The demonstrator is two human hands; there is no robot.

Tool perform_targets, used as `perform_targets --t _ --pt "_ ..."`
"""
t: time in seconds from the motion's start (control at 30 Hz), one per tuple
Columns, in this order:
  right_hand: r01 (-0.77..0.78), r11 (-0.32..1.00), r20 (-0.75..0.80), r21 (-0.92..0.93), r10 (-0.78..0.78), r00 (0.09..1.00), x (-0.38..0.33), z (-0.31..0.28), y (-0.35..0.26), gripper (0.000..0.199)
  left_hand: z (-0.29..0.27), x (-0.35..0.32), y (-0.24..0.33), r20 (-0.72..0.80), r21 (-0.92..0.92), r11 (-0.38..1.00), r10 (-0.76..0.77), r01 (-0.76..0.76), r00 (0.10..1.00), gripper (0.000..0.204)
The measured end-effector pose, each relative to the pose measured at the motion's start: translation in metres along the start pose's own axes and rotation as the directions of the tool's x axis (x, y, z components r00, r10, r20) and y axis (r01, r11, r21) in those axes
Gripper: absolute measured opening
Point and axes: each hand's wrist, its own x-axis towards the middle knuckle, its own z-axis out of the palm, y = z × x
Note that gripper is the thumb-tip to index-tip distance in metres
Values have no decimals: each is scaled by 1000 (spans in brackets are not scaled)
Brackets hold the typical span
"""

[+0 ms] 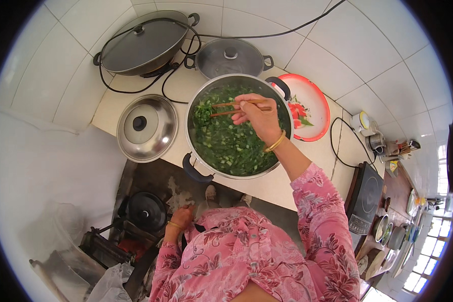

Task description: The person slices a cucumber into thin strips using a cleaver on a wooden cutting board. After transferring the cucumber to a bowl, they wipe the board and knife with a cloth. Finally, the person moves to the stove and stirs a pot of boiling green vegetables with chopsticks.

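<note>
My right hand [259,118] grips a pair of wooden chopsticks [224,104] over a large steel pot [187,123]. Inside the pot are chopped leafy greens [226,146] in liquid, filling much of its width. The chopstick tips reach a clump of greens [203,111] at the pot's left side. Low at my side, my left hand [181,217] hangs apart from the pot, near my pink flowered clothing. Its fingers are too small and partly hidden to tell whether they are curled round anything.
A steel lid [158,132] lies left of the pot. Behind stand a lidded pan [230,59] and a big lidded wok [143,45] with a black cable. A red-rimmed enamel basin [317,113] sits at the right, beyond it an induction cooker [366,194]. A black-lidded vessel [146,212] is below left.
</note>
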Motion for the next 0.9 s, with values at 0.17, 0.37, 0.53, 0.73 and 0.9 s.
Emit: perform_targets --t 0.17,0.37,0.53,0.73,0.9 --pt "-82 991 53 -107 88 995 -4 -18 25 18 3 -2 1 -1 -28 999 28 -28 1000 42" --pt "-190 950 101 -248 221 970 -55 -68 -7 17 8 16 6 91 32 996 81 -85 992 46" --pt "-260 915 59 -308 291 955 -86 -105 -39 18 5 28 20 122 67 995 65 -73 990 44" --pt "-105 929 -85 -355 80 993 -65 -139 -39 19 1 33 30 147 50 993 94 -102 985 44" --pt "37 956 -155 -290 -85 984 -20 -129 -16 19 7 25 23 83 29 997 75 -78 994 45"
